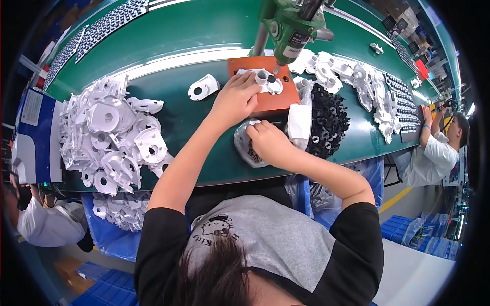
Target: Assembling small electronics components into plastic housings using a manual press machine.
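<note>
Under the green machine head [293,38], a white plastic housing part [275,87] with a short round tube and a black piece sits on an orange block [288,102]. My left hand [235,98] lies over the part's left side, its fingertips holding it against the block. Just in front of the block, my right hand [273,144] is at a clear plastic bag [242,138] of small brownish metal pieces. Its fingers are bent and pressed together at the bag's mouth; whatever they pinch is hidden. A lone white housing [203,87] lies left of the block.
White housings [109,115] are heaped at left. Black parts [326,122] and more white housings [367,92] lie at right, with a white packet [299,121] beside the bag. Blue bins [115,242] stand below the bench's near edge. A co-worker [434,153] sits at far right.
</note>
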A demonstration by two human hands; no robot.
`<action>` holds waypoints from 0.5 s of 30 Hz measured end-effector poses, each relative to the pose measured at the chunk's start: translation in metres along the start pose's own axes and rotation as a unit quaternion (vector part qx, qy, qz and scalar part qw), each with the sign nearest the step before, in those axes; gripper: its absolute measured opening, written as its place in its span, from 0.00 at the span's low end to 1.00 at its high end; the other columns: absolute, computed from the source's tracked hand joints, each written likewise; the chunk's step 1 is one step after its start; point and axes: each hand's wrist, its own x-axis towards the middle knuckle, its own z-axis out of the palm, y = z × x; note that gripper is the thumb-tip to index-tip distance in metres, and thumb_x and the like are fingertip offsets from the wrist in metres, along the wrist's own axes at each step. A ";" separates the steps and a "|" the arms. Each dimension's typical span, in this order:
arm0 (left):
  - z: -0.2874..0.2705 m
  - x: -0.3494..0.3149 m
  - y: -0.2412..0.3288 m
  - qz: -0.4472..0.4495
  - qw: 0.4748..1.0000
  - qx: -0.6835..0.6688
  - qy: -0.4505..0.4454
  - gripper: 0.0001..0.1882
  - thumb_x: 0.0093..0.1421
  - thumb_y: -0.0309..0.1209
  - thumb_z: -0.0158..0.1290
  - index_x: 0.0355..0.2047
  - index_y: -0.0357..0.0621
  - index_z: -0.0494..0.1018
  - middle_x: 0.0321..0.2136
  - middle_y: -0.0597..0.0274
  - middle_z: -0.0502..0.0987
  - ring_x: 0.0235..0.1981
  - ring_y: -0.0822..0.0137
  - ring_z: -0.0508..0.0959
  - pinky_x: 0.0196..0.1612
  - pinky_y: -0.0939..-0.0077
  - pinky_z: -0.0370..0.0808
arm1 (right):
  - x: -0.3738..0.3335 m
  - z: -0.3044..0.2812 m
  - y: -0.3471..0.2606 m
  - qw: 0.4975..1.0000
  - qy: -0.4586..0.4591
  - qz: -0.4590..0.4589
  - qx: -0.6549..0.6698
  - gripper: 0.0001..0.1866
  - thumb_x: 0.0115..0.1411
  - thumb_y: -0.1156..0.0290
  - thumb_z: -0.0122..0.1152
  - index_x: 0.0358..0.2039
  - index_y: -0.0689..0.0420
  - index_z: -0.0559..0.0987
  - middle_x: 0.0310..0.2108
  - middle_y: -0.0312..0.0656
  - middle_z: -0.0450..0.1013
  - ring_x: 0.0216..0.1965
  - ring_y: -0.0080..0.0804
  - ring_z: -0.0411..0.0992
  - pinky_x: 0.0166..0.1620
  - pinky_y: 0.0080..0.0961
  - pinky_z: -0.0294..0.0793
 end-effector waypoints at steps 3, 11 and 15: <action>0.001 0.000 -0.002 0.004 1.000 -0.005 0.006 0.11 0.52 0.28 0.48 0.36 0.42 0.73 0.49 0.47 0.70 0.53 0.51 0.68 0.59 0.59 0.61 | 0.000 0.000 -0.014 0.994 0.052 -0.008 -0.093 0.13 0.40 0.79 0.56 0.30 0.63 0.69 0.27 0.48 0.70 0.34 0.42 0.71 0.38 0.30 0.72; 0.002 0.002 0.001 0.005 1.000 -0.022 0.014 0.11 0.52 0.27 0.48 0.36 0.41 0.73 0.48 0.47 0.71 0.53 0.51 0.68 0.58 0.59 0.61 | 0.008 -0.026 0.002 0.972 -0.029 0.136 0.189 0.09 0.51 0.78 0.53 0.35 0.64 0.69 0.27 0.49 0.71 0.31 0.41 0.73 0.36 0.33 0.72; -0.001 -0.001 0.000 -0.006 1.000 -0.013 0.010 0.11 0.52 0.27 0.48 0.36 0.41 0.73 0.48 0.47 0.71 0.54 0.51 0.67 0.59 0.59 0.60 | 0.015 -0.065 0.028 0.937 0.048 0.161 0.307 0.07 0.48 0.76 0.61 0.28 0.64 0.76 0.21 0.45 0.73 0.26 0.29 0.74 0.31 0.25 0.72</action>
